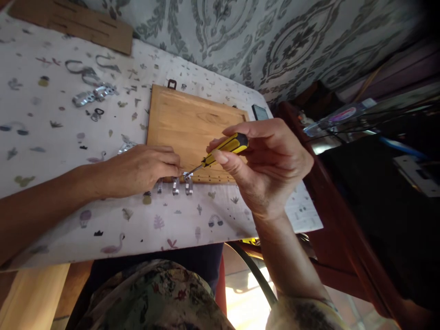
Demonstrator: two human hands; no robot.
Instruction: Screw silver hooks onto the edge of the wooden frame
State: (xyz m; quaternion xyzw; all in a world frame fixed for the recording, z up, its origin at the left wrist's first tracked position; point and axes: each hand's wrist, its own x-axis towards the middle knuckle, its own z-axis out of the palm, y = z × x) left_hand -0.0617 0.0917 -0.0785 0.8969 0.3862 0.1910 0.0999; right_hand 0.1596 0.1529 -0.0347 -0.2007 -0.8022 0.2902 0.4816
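My right hand (271, 160) grips a yellow and black screwdriver (228, 147), its shaft slanting down to the left. The screwdriver's tip meets a shiny metal hook (188, 183) at the front edge of a wooden board (192, 121). Beside that tip, the fingers of my left hand (147, 169) are drawn together against the board's edge; what they pinch is hidden. Another metal hook (175, 185) hangs over the edge close by, and a third is partly covered by my left hand. Small dark holes run along the board's front edge to the right.
Loose metal hooks (94, 94) and small dark parts (97, 114) lie at the left on the patterned tablecloth (68, 151). A cardboard piece (75, 25) rests at the back left. A phone (260, 112) lies behind the board. Dark furniture with a plastic bottle (338, 118) stands at right.
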